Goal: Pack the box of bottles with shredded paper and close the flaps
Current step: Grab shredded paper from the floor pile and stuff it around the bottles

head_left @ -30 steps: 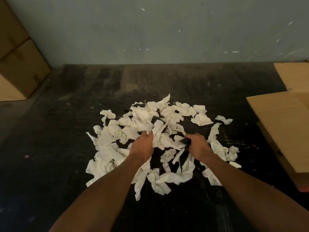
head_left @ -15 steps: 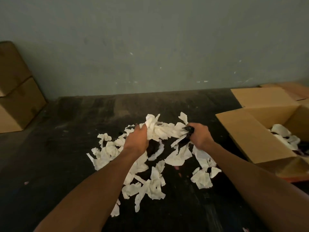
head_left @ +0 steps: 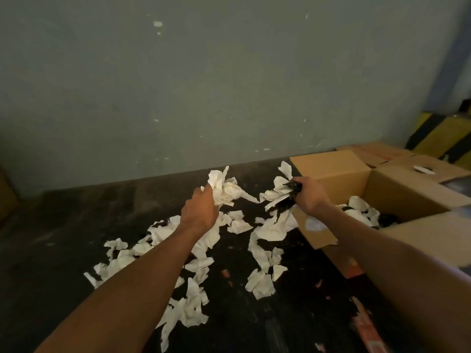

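Both hands are raised at the middle of the frame, apart from each other, each clenched around paper. The left hand [head_left: 200, 212] grips a crumpled bunch of white shredded paper [head_left: 224, 188] that sticks up above its fingers. The right hand [head_left: 307, 193] clutches a second bunch of white paper mixed with something dark [head_left: 283, 194], held just beside the near left corner of the open brown cardboard box [head_left: 407, 197] at the right of the frame. Inside the box lie more white paper scraps [head_left: 359, 208] over dark shapes; bottles cannot be made out clearly. Its flaps stand open, one [head_left: 328, 165] spread toward the wall. Below the hands, a loose scatter of torn white paper pieces [head_left: 193, 263], too many to count, lies across the dark, scuffed floor [head_left: 63, 225]. A few small red scraps [head_left: 318, 284] lie at lower right. Behind, a grey-green wall [head_left: 204, 85] with chipped spots fills the upper frame. A yellow-and-black striped barrier [head_left: 438, 133] stands at the far right. No writing can be read anywhere.
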Demonstrator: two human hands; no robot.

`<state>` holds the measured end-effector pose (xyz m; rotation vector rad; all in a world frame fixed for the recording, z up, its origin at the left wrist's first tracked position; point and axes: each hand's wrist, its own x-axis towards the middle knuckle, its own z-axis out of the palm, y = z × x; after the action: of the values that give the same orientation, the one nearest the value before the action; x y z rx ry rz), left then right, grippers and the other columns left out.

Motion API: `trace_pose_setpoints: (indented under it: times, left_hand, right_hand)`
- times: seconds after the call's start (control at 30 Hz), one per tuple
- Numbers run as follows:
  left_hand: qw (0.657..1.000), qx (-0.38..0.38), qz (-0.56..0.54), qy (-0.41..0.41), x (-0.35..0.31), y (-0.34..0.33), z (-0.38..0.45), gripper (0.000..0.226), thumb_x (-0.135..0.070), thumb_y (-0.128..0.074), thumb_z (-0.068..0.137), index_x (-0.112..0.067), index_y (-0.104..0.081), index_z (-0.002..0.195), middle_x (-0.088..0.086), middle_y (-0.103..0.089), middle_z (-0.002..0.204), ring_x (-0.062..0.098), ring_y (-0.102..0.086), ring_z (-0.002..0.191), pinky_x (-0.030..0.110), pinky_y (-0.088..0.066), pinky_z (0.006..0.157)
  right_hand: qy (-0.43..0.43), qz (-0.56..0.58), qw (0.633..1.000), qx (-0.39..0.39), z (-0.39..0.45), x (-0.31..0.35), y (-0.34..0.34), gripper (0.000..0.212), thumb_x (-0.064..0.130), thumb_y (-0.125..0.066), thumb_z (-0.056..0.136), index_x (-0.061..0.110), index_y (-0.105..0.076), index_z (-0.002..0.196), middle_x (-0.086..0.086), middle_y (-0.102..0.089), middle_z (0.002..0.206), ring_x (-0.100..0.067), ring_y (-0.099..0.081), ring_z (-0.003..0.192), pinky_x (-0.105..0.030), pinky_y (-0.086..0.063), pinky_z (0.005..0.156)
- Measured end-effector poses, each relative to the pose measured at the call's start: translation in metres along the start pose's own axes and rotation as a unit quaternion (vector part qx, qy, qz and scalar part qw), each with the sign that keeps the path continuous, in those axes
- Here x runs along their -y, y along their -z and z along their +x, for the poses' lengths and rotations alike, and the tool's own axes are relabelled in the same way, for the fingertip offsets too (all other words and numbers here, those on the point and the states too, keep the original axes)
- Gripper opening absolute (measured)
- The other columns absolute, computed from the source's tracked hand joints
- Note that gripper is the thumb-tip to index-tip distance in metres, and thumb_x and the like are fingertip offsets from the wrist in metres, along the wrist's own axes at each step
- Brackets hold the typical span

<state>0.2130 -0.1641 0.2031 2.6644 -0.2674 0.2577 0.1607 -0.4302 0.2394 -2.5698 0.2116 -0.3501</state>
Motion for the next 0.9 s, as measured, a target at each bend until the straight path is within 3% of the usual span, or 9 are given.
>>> trace_pose_setpoints:
  times: [0.07, 0.13, 0.27, 0.53, 0.77, 0.9]
  left_hand:
    - [1.000, -0.004, -0.005, -0.010, -0.030, -0.010, 0.004, 0.047, -0.032, -0.057, 0.096, -0.021, -0.041, 0.138, 0.012, -0.053, 0.128, 0.037, -0.060, 0.109, 0.048, -0.053, 0.091]
    - [1.000, -0.009, -0.005, -0.011, -0.062, -0.022, 0.008, 0.045, -0.030, -0.057, 0.096, -0.020, -0.041, 0.137, 0.013, -0.053, 0.129, 0.036, -0.060, 0.110, 0.047, -0.053, 0.091]
    - [1.000, -0.017, -0.018, -0.009, -0.130, -0.049, 0.014, 0.044, -0.031, -0.057, 0.095, -0.020, -0.042, 0.135, 0.013, -0.055, 0.125, 0.036, -0.061, 0.106, 0.048, -0.054, 0.088]
    - [0.999, -0.007, -0.024, -0.024, -0.252, -0.101, 0.040, 0.044, -0.037, -0.054, 0.094, -0.022, -0.042, 0.133, 0.014, -0.056, 0.122, 0.038, -0.060, 0.104, 0.049, -0.052, 0.087]
    - [0.999, 0.002, -0.030, -0.043, -0.322, -0.149, 0.079, 0.038, -0.031, -0.059, 0.095, -0.022, -0.048, 0.130, 0.009, -0.061, 0.121, 0.031, -0.064, 0.100, 0.045, -0.057, 0.083]
    - [0.998, 0.024, -0.024, -0.054, -0.345, -0.181, 0.099, 0.037, -0.026, -0.056, 0.096, -0.017, -0.047, 0.131, 0.012, -0.057, 0.123, 0.036, -0.061, 0.105, 0.043, -0.051, 0.083]
  right_hand:
    - [0.004, 0.013, 0.999, -0.033, 0.000, -0.019, 0.024, 0.026, -0.005, -0.055, 0.083, 0.013, -0.069, 0.097, -0.012, -0.069, 0.093, -0.028, -0.061, 0.087, -0.030, -0.046, 0.073]
    - [0.000, 0.014, 0.999, -0.047, 0.000, -0.041, 0.049, 0.025, -0.008, -0.054, 0.082, 0.004, -0.069, 0.098, -0.013, -0.068, 0.091, -0.025, -0.057, 0.084, -0.031, -0.044, 0.070]
    - [-0.011, -0.009, 0.998, -0.056, 0.006, -0.105, 0.096, 0.029, -0.008, -0.052, 0.082, 0.011, -0.067, 0.097, -0.010, -0.068, 0.091, -0.029, -0.062, 0.086, -0.036, -0.050, 0.075]
    - [-0.063, 0.017, 0.994, -0.086, 0.027, -0.226, 0.171, 0.029, -0.009, -0.054, 0.084, 0.009, -0.070, 0.101, -0.013, -0.069, 0.091, -0.029, -0.061, 0.086, -0.034, -0.048, 0.073]
    - [-0.096, 0.037, 0.991, -0.089, 0.064, -0.284, 0.185, 0.027, -0.005, -0.057, 0.088, 0.010, -0.067, 0.108, -0.012, -0.066, 0.098, -0.025, -0.062, 0.093, -0.034, -0.051, 0.081]
    - [-0.114, 0.025, 0.990, -0.078, 0.081, -0.306, 0.181, 0.022, -0.001, -0.056, 0.089, 0.012, -0.067, 0.102, -0.009, -0.066, 0.092, -0.023, -0.062, 0.088, -0.031, -0.048, 0.073]
